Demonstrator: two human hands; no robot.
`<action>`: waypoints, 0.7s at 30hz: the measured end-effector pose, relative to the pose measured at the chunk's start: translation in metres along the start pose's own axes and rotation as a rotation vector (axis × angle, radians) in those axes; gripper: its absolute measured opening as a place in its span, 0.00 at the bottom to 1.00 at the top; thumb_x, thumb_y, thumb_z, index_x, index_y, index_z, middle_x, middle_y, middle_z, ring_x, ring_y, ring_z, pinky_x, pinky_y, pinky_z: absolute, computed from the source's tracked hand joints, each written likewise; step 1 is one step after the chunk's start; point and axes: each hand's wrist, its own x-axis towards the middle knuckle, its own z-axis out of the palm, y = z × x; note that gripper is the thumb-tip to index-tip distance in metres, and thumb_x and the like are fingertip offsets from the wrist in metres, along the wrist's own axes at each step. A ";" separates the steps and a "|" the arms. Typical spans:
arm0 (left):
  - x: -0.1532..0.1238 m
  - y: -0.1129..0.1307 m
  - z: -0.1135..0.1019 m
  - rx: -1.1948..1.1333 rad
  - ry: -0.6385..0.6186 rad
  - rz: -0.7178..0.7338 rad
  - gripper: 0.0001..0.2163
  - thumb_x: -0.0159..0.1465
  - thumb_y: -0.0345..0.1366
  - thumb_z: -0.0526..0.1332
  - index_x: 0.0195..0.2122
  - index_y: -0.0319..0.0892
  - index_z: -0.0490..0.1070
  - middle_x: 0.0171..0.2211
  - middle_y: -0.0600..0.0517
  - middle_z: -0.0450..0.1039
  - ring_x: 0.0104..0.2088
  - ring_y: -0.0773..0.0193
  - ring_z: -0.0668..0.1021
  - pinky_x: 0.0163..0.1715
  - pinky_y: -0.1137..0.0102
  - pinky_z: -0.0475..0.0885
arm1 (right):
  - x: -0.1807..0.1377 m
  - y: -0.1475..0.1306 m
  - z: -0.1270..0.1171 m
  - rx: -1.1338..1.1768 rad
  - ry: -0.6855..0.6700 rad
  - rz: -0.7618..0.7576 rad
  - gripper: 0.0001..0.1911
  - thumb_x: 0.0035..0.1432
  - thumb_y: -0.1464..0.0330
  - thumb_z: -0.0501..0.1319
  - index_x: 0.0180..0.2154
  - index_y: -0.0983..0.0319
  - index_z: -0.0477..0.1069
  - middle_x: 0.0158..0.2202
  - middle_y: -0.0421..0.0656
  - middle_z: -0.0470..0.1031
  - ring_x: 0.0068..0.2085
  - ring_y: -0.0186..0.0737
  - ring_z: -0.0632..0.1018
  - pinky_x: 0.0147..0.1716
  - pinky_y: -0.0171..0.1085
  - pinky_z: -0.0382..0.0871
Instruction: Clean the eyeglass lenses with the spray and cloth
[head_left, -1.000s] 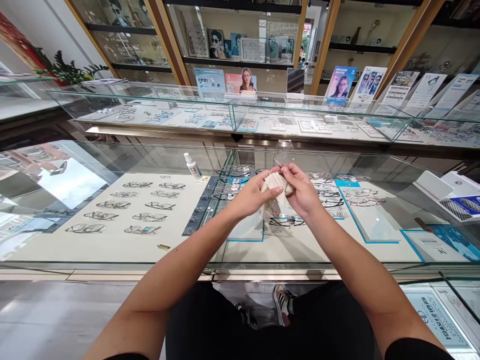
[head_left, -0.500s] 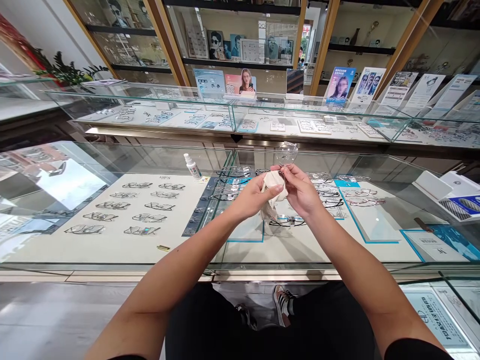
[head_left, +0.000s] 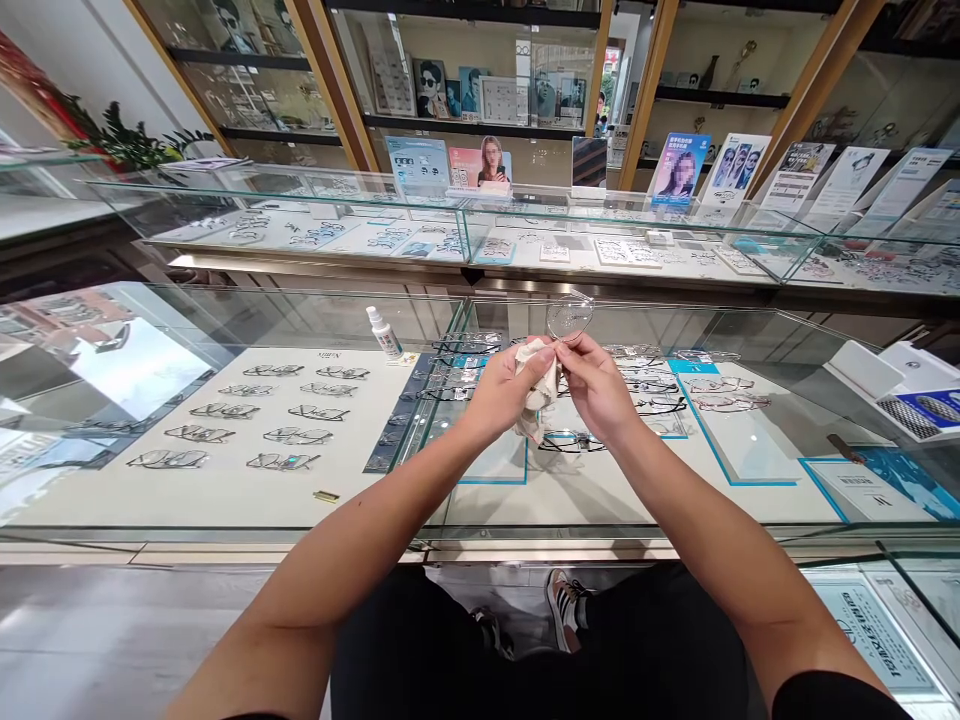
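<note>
Above the glass counter, my left hand (head_left: 501,392) is closed on a crumpled cream cloth (head_left: 547,388), the thumb pressing it near the fingertips of my other hand. My right hand (head_left: 602,392) pinches a pair of eyeglasses (head_left: 570,318) by its thin frame. One round clear lens stands up above the fingers; the rest of the glasses is hidden by the hands and cloth. Both hands meet at the fingertips. Beneath them, a dark-framed pair of glasses (head_left: 574,442) lies in the display case.
A white spray bottle (head_left: 385,335) stands left of my hands. Rows of eyeglasses (head_left: 296,436) fill the case (head_left: 360,500) on the left, with more at right. An open white box (head_left: 911,385) sits at the far right. Another glass showcase (head_left: 300,245) runs behind.
The cloth and left hand have shifted slightly left and down the glasses. The round lens now shows more fully above the fingers, tilted differently.
</note>
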 end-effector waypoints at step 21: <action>0.001 0.007 -0.010 -0.065 -0.181 -0.187 0.34 0.53 0.51 0.83 0.55 0.37 0.77 0.36 0.53 0.78 0.32 0.68 0.76 0.32 0.73 0.70 | 0.004 -0.008 -0.005 0.071 0.067 0.061 0.16 0.51 0.58 0.81 0.32 0.56 0.78 0.43 0.42 0.89 0.40 0.39 0.82 0.43 0.36 0.79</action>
